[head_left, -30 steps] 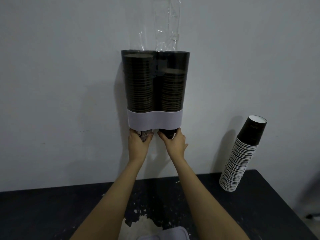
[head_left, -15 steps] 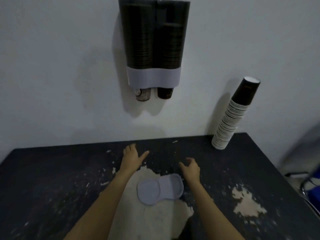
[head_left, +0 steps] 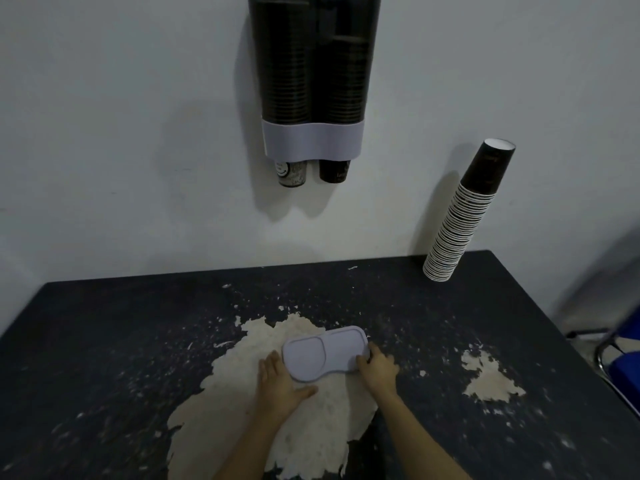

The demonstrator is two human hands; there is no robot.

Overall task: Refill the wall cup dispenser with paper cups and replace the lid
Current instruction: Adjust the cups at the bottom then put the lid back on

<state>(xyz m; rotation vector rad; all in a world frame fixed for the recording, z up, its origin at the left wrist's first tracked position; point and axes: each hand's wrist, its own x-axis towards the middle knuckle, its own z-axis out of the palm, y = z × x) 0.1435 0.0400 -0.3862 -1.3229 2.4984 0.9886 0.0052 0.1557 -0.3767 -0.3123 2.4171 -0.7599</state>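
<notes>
The two-tube wall cup dispenser (head_left: 313, 136) hangs on the wall, both dark tubes filled with stacked paper cups, one cup poking out below each tube. Its pale, double-lobed lid (head_left: 323, 351) lies flat on the black table (head_left: 104, 341). My left hand (head_left: 280, 382) rests at the lid's near-left edge, fingers on the table beside it. My right hand (head_left: 377, 367) curls around the lid's right end, fingers on its rim. The lid still touches the table.
A tall leaning stack of spare paper cups (head_left: 464, 220) stands at the table's back right against the wall. Worn pale patches (head_left: 491, 379) mark the tabletop. A blue chair with a metal frame (head_left: 620, 362) is past the right edge.
Both hands dropped from the cups under the dispenser down to the table, then closed in on the lid from either side. My view tilted down toward the table.
</notes>
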